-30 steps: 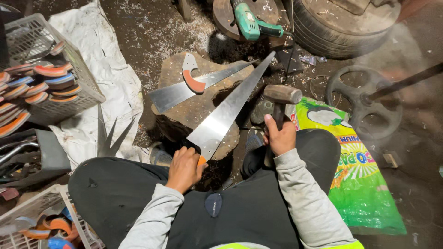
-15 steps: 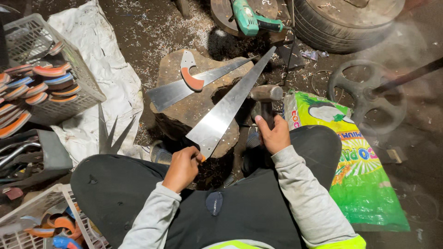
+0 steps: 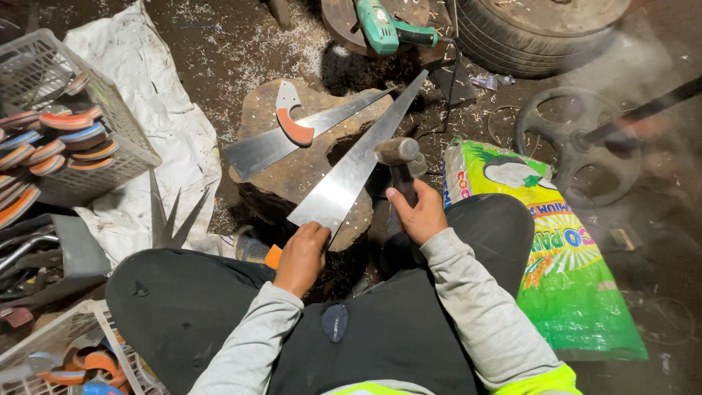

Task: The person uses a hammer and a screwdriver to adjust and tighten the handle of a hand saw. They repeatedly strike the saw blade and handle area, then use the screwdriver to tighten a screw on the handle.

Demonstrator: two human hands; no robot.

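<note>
A seated person's left hand (image 3: 301,256) clenches the near end of a bare saw blade (image 3: 358,164), whose long axis runs up and to the right across a stone block (image 3: 292,179). The right hand (image 3: 418,212) grasps a hammer (image 3: 398,157) upright, head just beside the blade's middle. The blade is bright steel, tapering toward its far tip.

sleeves: long, light grey, ribbed cuffs at both wrists | vest: bright yellow-green edge low at the chest | trousers: black, dusty, small pale scuffs on the left knee | patch: small dark blue-grey oval at the lap | left hand (image 3: 302,257), right hand (image 3: 418,214): bare, no gloves
</note>
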